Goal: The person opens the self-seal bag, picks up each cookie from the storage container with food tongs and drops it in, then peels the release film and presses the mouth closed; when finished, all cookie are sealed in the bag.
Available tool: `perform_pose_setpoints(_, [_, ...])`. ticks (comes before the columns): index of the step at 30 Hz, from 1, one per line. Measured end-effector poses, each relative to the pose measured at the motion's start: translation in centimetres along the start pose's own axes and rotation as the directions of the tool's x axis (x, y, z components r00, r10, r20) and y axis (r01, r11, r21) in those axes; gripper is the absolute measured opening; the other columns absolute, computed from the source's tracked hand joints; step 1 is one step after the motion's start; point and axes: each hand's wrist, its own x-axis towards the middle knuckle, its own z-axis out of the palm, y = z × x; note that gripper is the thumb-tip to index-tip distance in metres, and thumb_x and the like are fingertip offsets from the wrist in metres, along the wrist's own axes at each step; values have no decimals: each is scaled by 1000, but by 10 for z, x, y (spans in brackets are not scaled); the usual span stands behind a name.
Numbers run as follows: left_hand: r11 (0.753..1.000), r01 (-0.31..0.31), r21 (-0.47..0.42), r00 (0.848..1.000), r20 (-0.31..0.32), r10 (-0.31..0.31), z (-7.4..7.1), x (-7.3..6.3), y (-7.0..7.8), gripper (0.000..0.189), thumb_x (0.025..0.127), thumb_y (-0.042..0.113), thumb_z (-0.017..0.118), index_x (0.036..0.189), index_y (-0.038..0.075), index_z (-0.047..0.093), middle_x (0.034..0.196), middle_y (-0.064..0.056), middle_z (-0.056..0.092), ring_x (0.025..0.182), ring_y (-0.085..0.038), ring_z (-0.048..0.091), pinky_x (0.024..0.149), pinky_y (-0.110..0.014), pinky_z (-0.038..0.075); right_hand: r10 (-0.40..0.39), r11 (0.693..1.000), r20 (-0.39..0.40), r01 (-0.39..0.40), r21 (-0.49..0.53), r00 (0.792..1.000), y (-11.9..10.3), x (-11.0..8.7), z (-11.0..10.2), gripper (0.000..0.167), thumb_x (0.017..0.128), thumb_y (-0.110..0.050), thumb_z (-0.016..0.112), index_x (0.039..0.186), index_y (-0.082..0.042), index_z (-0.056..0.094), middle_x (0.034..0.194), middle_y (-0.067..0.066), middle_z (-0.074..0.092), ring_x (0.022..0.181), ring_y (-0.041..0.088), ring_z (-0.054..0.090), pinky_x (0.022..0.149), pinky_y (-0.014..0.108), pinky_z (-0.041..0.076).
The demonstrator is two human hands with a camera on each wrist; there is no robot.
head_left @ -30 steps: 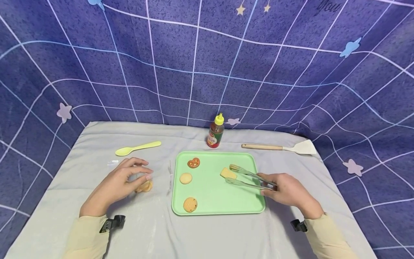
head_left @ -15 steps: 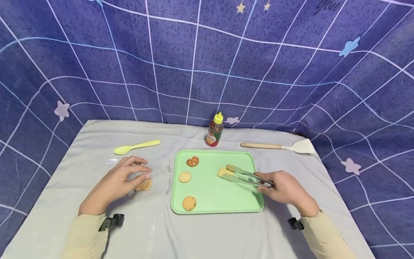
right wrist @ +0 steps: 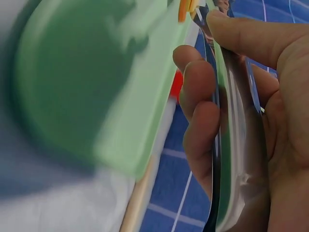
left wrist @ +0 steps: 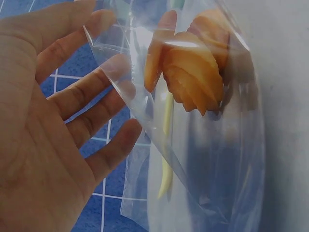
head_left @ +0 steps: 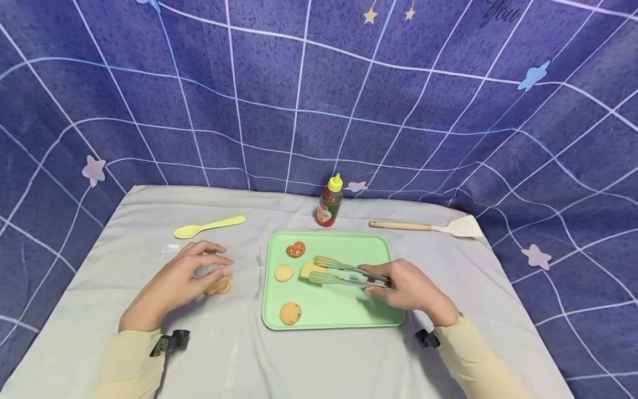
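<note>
My right hand (head_left: 408, 282) grips metal tongs (head_left: 349, 274), with thumb and fingers around both arms. Between the tong tips is a pale yellow rectangular biscuit (head_left: 308, 270), over the left half of the green tray (head_left: 344, 325). In the right wrist view the tongs (right wrist: 241, 145) run along the palm. My left hand (head_left: 184, 282) has loosely bent, spread fingers at a clear plastic bag (left wrist: 193, 159); in the left wrist view its fingertips overlap the film. Orange-brown ridged pieces (left wrist: 193, 72) lie inside the bag.
On the tray lie a pretzel (head_left: 296, 249), a round plain cookie (head_left: 283, 273) and a round speckled cookie (head_left: 290, 313). Behind it stands a sauce bottle (head_left: 329, 205) with a yellow cap. A yellow spoon (head_left: 209, 226) lies back left, a white spatula (head_left: 428, 226) back right.
The tongs have closed in on the biscuit, and my right hand has carried it leftward across the tray toward the round cookies. My left hand has stayed at the bag.
</note>
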Motion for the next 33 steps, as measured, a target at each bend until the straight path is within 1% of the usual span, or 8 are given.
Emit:
perform_pose_setpoints(2, [1000,-2,-8,1000,4,2,2,0,0,13,94,17,76,106,17,80,124,-5,62,119,-30,52,98,-54,41,-5,1000,16,5,20,1000,-8,8,6,48,90,-29,80,136,-19,67,70,-19,61,43,-4,29,47,23,35])
perform_pose_setpoints(8, [1000,-12,-1,1000,-16,12,3,1,1,12,93,17,77,104,18,80,122,-3,63,119,-28,52,97,-52,41,-25,999,35,24,46,999,-34,37,26,49,92,-33,78,137,-21,66,48,-20,31,41,-6,25,47,23,37])
perform_pose_setpoints(11, [1000,-20,8,999,-25,20,2,1,1,12,92,17,78,104,19,80,122,-2,63,118,-27,53,97,-51,42,-33,998,31,31,55,999,-49,52,36,48,92,-33,77,137,-20,66,54,-19,49,44,-4,30,49,24,40])
perform_pose_setpoints(15, [1000,-16,8,1000,-27,17,1,1,1,11,93,19,77,104,20,80,122,-2,63,119,-27,53,97,-51,41,-14,998,9,13,65,1000,-67,69,47,47,91,-33,78,134,-17,68,81,-7,73,49,1,38,52,26,43])
perform_pose_setpoints(17, [1000,-9,6,1000,-23,9,0,1,1,11,93,20,77,103,20,80,122,-2,63,119,-27,53,98,-51,41,6,997,1,-6,78,1000,-73,76,53,47,90,-33,79,132,-15,69,88,-5,75,51,2,42,52,26,43])
perform_pose_setpoints(20, [1000,-1,6,1000,-17,1,0,0,0,10,93,20,77,103,20,80,123,-3,63,120,-28,52,98,-53,41,39,994,-2,-39,101,999,-83,84,62,46,90,-34,79,131,-14,70,88,-9,73,54,3,49,53,25,45])
perform_pose_setpoints(22, [1000,-2,9,1000,-16,2,0,-1,-1,10,94,20,77,103,20,80,123,-4,63,120,-29,52,98,-53,41,60,991,7,-61,118,998,-89,88,67,45,90,-35,78,131,-16,71,78,-13,69,55,3,51,51,25,44])
perform_pose_setpoints(33, [1000,-5,22,1000,-29,5,-4,-3,-3,13,93,17,77,104,23,80,124,-3,63,119,-28,53,95,-52,44,121,984,69,-128,124,990,-111,94,75,48,90,-42,75,133,-21,70,74,-17,64,56,6,50,49,27,41])
